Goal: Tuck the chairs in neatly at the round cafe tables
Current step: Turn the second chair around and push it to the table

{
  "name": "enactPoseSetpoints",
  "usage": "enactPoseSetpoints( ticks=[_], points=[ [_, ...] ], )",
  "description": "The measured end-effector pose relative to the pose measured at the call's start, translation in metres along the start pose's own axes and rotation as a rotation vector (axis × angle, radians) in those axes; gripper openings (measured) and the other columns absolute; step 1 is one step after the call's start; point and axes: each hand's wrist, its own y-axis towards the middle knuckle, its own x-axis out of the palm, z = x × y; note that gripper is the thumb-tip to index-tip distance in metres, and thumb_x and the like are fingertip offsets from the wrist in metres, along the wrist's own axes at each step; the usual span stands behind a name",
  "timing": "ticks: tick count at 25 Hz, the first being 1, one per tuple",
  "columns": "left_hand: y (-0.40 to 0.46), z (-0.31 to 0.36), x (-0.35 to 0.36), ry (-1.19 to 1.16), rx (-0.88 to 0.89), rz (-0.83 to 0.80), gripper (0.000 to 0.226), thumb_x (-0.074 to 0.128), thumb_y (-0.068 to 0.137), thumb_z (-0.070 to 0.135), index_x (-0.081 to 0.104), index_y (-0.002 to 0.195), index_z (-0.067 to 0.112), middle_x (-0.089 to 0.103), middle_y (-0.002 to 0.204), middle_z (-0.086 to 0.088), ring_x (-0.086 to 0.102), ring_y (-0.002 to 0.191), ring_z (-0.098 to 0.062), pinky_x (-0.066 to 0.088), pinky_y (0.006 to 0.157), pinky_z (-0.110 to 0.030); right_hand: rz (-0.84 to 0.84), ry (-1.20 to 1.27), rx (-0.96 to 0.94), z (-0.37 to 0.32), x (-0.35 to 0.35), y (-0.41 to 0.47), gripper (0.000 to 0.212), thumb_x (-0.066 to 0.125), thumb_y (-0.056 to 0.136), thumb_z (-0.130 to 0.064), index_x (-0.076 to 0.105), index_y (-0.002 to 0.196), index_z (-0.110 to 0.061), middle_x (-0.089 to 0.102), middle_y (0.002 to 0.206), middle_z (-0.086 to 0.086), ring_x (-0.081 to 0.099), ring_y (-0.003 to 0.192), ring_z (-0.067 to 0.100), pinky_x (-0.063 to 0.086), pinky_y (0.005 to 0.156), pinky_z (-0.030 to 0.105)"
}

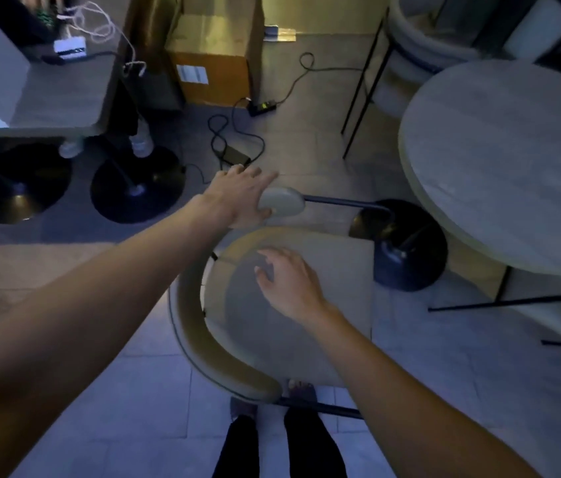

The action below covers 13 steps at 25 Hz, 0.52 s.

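Chair: a beige upholstered chair with a curved padded backrest [199, 326] and thin black metal legs was seen at lower centre of the frame, its seat facing the right side.
Table: a round pale wood-grain cafe table top [513, 160] was seen at upper right, on a black domed pedestal base [410, 257] lying just beyond the seat's front edge.
Tuck state: the chair was judged not yet tucked; the seat lay almost wholly clear of the table top.
Left hand: the left hand [237, 198] was laid over the rounded beige end of the backrest at frame centre, thumb under it; a loose wrap was judged, not a firm clasp.
Right hand: the right hand [286, 277] was held open above the seat, fingers spread, nothing gripped; contact with the cushion could not be told.
Risk 1: with only 1 hand on 1 end, a push could be turned into a swivel, leaving the chair crooked.
Risk 2: the front legs could be driven into the pedestal base.
Risk 3: the black cables and power adapter [237, 153] on the tiled floor above the left hand could be snagged if the chair were swung that way.
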Motion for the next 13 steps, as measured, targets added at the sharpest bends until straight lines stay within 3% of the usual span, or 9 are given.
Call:
enactPoseSetpoints(
  ticks=[5, 13],
  points=[
    [0.023, -0.005, 0.036, -0.003, 0.108, -0.063, 0.077, 0.05, 0.085, 0.059, 0.02, 0.15, 0.029, 0.04, 0.146, -0.01, 0.042, 0.128, -0.038, 0.04, 0.101, -0.054, 0.043, 0.003, 0.143, 0.016, 0.023, 0.003, 0.045, 0.052, 0.095, -0.033, 0.056, 0.136, -0.016, 0.062, 0.129, 0.009, 0.056, 0.12, 0.031, 0.051, 0.093, 0.042],
    [0.018, -0.005, 0.068, 0.008, 0.129, -0.115, 0.079, 0.052, 0.084, 0.054, 0.022, 0.151, 0.024, 0.04, 0.148, -0.013, 0.041, 0.132, -0.038, 0.037, 0.106, -0.052, -0.021, 0.066, 0.297, 0.025, 0.048, -0.021, 0.042, 0.053, 0.093, -0.038, 0.059, 0.13, -0.02, 0.065, 0.123, 0.006, 0.059, 0.114, 0.029, 0.052, 0.091, 0.041]
  ],
)
